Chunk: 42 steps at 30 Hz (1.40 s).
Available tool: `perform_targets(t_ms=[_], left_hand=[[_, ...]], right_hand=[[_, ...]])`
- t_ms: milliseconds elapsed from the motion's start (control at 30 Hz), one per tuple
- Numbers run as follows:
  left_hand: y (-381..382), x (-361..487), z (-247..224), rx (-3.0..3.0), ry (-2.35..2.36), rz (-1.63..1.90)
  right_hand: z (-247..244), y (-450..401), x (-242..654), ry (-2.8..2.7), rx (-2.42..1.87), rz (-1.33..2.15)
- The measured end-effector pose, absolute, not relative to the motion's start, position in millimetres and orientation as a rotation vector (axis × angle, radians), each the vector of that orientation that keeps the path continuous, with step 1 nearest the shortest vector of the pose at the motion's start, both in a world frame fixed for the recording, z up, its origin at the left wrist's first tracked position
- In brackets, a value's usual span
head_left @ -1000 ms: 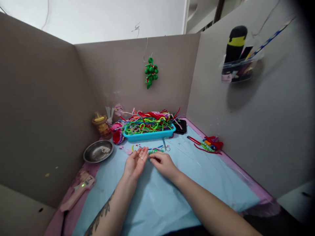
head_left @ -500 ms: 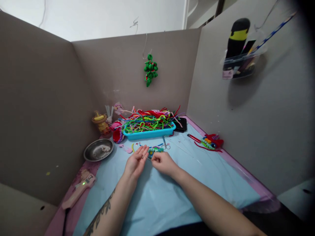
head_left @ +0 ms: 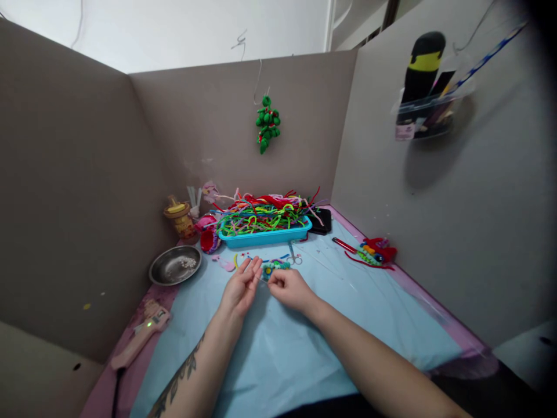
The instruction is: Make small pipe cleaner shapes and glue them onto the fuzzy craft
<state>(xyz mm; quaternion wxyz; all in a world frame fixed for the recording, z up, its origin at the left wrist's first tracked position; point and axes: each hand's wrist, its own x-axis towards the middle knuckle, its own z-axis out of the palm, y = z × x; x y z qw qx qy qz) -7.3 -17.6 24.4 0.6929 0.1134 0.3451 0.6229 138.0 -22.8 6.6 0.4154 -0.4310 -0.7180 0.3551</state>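
Ahead, scissors before tray; left hand uncurled, palm-up, right hand around strand.

left forearm: slants far and right, leaf tattoo along it | left hand: palm up, fingers lightly extended far | right forearm: slants far and left | right hand: fingers curled, pinching, just right of the left

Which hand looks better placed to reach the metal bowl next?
Probably the left hand: palm up with fingers extended, it is nearer the metal bowl. The right hand is farther off, pinching a thin strand.
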Motion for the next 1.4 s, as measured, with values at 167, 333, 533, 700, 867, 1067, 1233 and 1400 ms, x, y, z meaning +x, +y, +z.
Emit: perform_targets(t_ms=[167, 333, 533, 700, 867, 1067, 1233, 1400], left_hand=[[-17.6, -6.4, 22.2, 0.283, 0.751, 1.371], [-16.6, -6.8, 20.0, 0.299, 0.734, 1.366], [-17.1, -7.3, 19.6, 0.314, 0.741, 1.375], [-17.9, -6.4, 21.8, 0.309, 0.757, 1.372], [-18.5, -5.1, 23.9, 0.316, 0.782, 1.381], [-18.0, -5.7, 20.3, 0.341, 0.779, 1.384], [-17.6, -5.2, 20.5, 0.324, 0.772, 1.383], [-16.8, -5.9, 21.2, 0.285, 0.783, 1.389]], right_hand=[[6.3, -22.8, 137.6, -1.806, -1.083, 0.875], [7.4, -23.5, 138.2, -1.813, -1.092, 0.852], [9.2, -22.6, 138.6, -1.828, -1.111, 0.865], [10.3, -23.1, 138.6, -1.840, -1.127, 0.889], [10.7, -23.2, 138.7, -1.840, -1.140, 0.890], [7.7, -22.6, 139.0, -1.842, -1.132, 0.901], [6.6, -22.1, 138.5, -1.843, -1.125, 0.894], [11.8, -23.7, 138.5, -1.825, -1.132, 0.901]])
